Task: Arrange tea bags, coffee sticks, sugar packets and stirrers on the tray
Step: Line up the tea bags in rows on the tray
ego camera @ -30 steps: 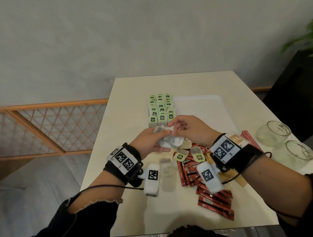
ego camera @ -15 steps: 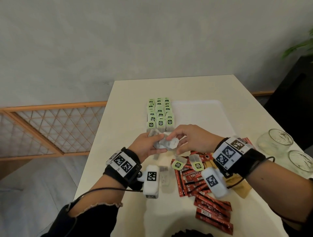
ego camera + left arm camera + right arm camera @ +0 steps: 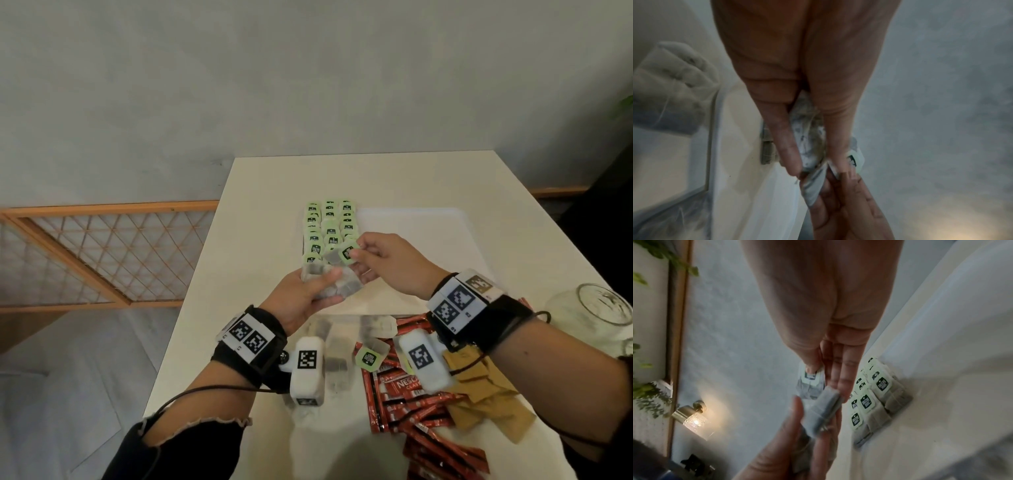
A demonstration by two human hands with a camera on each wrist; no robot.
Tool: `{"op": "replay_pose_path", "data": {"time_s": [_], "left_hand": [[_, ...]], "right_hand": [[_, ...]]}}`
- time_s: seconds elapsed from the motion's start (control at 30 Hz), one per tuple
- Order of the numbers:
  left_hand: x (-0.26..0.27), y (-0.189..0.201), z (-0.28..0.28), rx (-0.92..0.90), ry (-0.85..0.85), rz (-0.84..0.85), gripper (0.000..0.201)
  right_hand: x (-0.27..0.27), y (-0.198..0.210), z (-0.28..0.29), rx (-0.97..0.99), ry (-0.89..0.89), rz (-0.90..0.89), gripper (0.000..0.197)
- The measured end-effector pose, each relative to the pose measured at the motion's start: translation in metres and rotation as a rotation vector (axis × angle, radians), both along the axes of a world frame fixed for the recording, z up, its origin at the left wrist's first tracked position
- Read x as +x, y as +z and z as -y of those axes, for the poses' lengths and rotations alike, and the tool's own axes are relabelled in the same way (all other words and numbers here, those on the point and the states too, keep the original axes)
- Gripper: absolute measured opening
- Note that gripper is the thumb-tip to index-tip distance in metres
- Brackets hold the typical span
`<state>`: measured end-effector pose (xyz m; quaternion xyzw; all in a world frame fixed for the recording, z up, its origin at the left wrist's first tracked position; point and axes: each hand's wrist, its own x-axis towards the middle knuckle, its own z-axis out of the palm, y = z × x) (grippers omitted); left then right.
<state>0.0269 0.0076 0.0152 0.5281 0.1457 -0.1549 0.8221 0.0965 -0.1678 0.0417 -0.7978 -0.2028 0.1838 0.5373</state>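
My left hand (image 3: 308, 294) grips a small stack of tea bags (image 3: 337, 286) just in front of the white tray (image 3: 414, 226). My right hand (image 3: 371, 255) pinches one tea bag by its green tag (image 3: 347, 253), lifted off the stack; the right wrist view shows the tag (image 3: 810, 375) under the thumb. Three rows of green-tagged tea bags (image 3: 329, 228) lie along the tray's left side, also visible in the right wrist view as tea bag rows (image 3: 871, 395). In the left wrist view the stack (image 3: 810, 139) sits between thumb and fingers.
Loose tea bags (image 3: 370, 349), red coffee sticks (image 3: 421, 411) and brown sugar packets (image 3: 486, 407) lie near the table's front. Two glass jars (image 3: 606, 305) stand at the right edge. A wooden lattice rail (image 3: 102, 253) is left of the table.
Both hands moved forward toward the tray. My right hand has pulled one tea bag up off the stack, its green tag now showing.
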Motion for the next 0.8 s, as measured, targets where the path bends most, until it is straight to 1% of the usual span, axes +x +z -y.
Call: {"op": "replay_pose_path", "data": {"time_s": [0.03, 0.1, 0.17, 0.2, 0.27, 0.3, 0.33, 0.37, 0.4, 0.5, 0.63, 0.7, 0.8], "left_hand": [[0.002, -0.002, -0.001, 0.025, 0.002, -0.003, 0.035], [0.008, -0.006, -0.004, 0.078, 0.063, -0.034, 0.026], [0.016, -0.011, -0.010, 0.111, 0.148, -0.049, 0.026], [0.019, -0.013, -0.013, 0.123, 0.184, -0.054, 0.028], [0.024, -0.016, -0.020, 0.136, 0.232, -0.062, 0.030], [0.026, -0.018, -0.023, 0.136, 0.247, -0.065, 0.027], [0.027, -0.019, -0.025, 0.138, 0.259, -0.071, 0.019], [0.029, -0.019, -0.027, 0.137, 0.271, -0.075, 0.010], [0.030, -0.020, -0.028, 0.138, 0.282, -0.077, 0.007], [0.033, -0.024, -0.030, 0.121, 0.308, -0.094, 0.011], [0.036, -0.023, -0.028, 0.093, 0.332, -0.140, 0.023], [0.038, -0.022, -0.027, 0.096, 0.331, -0.151, 0.020], [0.038, -0.020, -0.024, 0.113, 0.320, -0.158, 0.013]], "right_hand": [[0.004, -0.001, -0.002, -0.009, -0.015, -0.006, 0.018], [0.011, -0.002, -0.005, -0.037, -0.048, -0.001, 0.020], [0.018, -0.004, -0.003, -0.183, -0.030, 0.048, 0.020], [0.022, -0.005, 0.000, -0.295, 0.033, 0.066, 0.022], [0.027, -0.007, 0.005, -0.545, 0.238, 0.083, 0.026], [0.029, -0.008, 0.006, -0.658, 0.331, 0.094, 0.027], [0.032, -0.011, 0.007, -0.748, 0.392, 0.119, 0.028], [0.034, -0.014, 0.007, -0.810, 0.417, 0.158, 0.028], [0.038, -0.018, 0.006, -0.840, 0.408, 0.199, 0.027], [0.047, -0.026, 0.003, -0.787, 0.276, 0.280, 0.023], [0.056, -0.035, -0.002, -0.687, 0.111, 0.299, 0.010], [0.060, -0.037, -0.004, -0.673, 0.071, 0.295, 0.010], [0.062, -0.040, -0.004, -0.644, 0.060, 0.271, 0.018]]}}
